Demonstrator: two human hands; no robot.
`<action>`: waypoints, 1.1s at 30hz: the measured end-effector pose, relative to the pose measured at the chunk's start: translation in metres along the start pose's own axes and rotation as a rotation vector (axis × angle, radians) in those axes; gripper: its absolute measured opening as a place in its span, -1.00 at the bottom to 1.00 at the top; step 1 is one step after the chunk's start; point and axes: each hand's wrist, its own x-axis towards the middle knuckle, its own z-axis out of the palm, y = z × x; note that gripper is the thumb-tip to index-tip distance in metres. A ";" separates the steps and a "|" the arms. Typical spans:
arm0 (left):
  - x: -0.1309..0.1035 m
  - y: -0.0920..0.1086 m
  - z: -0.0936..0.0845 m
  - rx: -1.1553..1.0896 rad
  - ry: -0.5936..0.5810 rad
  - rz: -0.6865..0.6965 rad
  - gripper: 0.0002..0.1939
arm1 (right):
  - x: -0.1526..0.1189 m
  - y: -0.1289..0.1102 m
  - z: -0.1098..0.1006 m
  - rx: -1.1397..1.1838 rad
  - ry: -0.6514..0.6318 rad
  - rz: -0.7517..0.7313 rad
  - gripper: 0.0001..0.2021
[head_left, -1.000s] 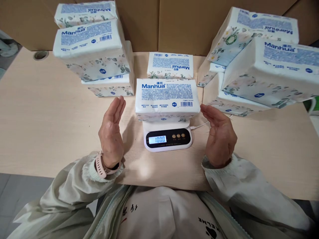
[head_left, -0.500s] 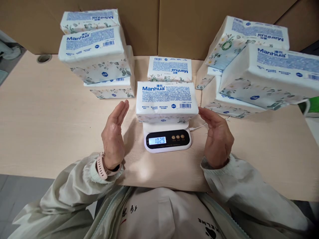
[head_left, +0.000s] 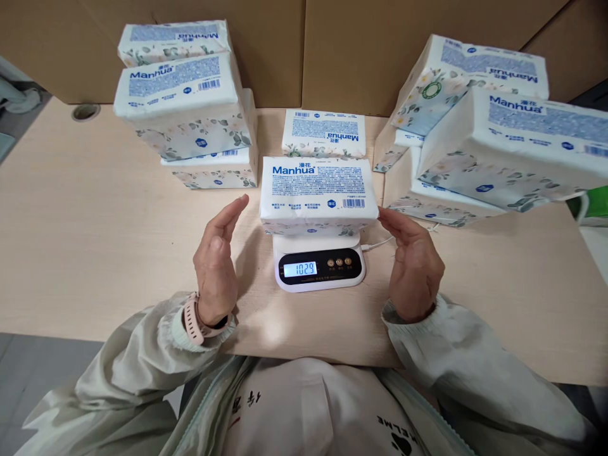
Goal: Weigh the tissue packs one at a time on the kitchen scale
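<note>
A white and blue Manhua tissue pack (head_left: 319, 190) lies on a small white scale (head_left: 319, 282), whose lit display reads 102.9. My left hand (head_left: 217, 266) is held on edge to the left of the pack, fingers stretched out, apart from it and holding nothing. To the right, my right hand (head_left: 414, 266) is also on edge with fingers extended and nothing in it; its fingertips are at the pack's right corner, and whether they touch it I cannot tell. Another tissue pack (head_left: 325, 132) lies just behind the one on the scale.
Stacked tissue packs (head_left: 183, 107) stand at the back left of the wooden table (head_left: 95, 253), and more stacked packs (head_left: 513, 139) at the back right. Brown cardboard (head_left: 351, 57) rises behind. A white cable (head_left: 380, 243) runs from the scale's right side.
The fingers of my left hand have shifted very slightly. The pack, the scale reading and my right hand look the same.
</note>
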 end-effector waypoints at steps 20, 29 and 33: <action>0.009 0.008 0.012 0.016 -0.332 0.009 -0.46 | 0.013 -0.017 0.007 -0.092 -0.382 0.028 -0.33; 0.113 -0.023 0.054 0.047 -0.249 0.266 -0.35 | 0.110 0.010 0.045 -0.161 -0.179 -0.233 -0.30; 0.131 -0.052 0.059 0.053 -0.231 0.132 -0.26 | 0.126 0.033 0.054 -0.277 -0.170 -0.162 -0.31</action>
